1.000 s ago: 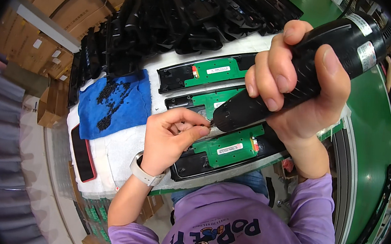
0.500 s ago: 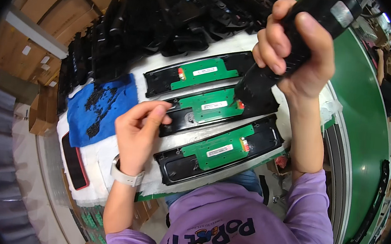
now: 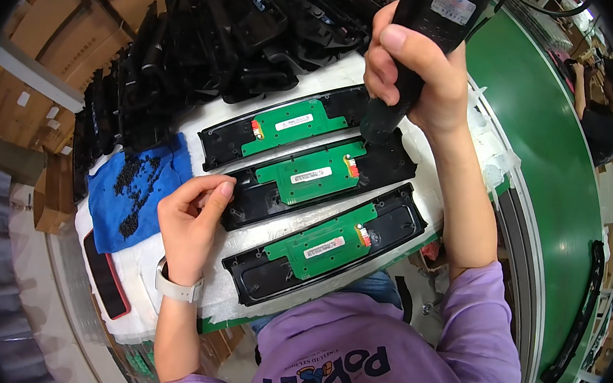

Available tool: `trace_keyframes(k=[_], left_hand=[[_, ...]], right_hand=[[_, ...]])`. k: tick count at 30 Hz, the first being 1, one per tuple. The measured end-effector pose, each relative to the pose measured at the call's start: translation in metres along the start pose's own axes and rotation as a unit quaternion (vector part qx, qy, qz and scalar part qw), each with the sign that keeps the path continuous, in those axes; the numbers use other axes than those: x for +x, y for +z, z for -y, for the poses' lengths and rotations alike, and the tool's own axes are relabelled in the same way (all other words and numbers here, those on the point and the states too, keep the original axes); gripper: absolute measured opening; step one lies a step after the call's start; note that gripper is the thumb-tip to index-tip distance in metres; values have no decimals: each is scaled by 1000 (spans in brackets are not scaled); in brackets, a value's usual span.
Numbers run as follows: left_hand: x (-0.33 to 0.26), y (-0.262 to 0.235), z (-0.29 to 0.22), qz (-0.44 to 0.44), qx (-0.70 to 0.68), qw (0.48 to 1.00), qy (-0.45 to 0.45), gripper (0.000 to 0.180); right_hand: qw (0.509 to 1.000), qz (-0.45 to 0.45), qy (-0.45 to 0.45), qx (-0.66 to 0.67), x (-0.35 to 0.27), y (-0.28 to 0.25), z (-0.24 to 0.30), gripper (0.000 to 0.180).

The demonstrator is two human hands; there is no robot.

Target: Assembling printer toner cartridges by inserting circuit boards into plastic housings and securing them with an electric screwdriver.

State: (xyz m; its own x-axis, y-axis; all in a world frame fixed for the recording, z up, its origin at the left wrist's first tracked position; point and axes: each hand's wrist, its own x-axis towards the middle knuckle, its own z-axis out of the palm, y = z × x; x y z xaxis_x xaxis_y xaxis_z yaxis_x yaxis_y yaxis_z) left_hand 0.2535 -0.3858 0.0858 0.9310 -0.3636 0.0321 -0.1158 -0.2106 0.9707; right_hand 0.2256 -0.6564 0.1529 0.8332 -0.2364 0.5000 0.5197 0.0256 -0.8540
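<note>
Black tool (image 3: 407,92), right hand (image 3: 438,90): long axis slanted, nose lower-left.

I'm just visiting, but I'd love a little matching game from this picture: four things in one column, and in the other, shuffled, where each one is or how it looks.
Things
1. Power tool
2. Phone
3. Cloth
4. Watch

Places and looks
A. Blue, with small black pieces scattered on it
B. Worn on the wrist of the left hand
C. Gripped in the right hand
D. Dark front with a red edge

Right pairs
1-C, 2-D, 3-A, 4-B
</note>
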Motion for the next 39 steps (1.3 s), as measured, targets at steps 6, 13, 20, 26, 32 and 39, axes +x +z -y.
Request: trace_keyframes(k=[6,13,20,26,32,39], left_hand=[[2,3,6,35,-25,999,-26,17],[0,0,7,50,-74,995,-49,17],[-10,9,-15,130,-159,977,-53,16],[-16,17,-18,197,-137,969,-58,11],[-17,18,-16,183,-111,976,-46,12],[-18,17,-12,171,-141,971,-88,11]], right_hand=[[999,38,25,-2,2,5,0,20],[995,49,5,-84,-10,14,9,23],[945,141,-68,288,-16,20,16,31],[904,223,-86,354,-20,29,14,41],[909,201,-55,360,-26,36,7,41],[925,119,-31,360,-33,41,7,40]])
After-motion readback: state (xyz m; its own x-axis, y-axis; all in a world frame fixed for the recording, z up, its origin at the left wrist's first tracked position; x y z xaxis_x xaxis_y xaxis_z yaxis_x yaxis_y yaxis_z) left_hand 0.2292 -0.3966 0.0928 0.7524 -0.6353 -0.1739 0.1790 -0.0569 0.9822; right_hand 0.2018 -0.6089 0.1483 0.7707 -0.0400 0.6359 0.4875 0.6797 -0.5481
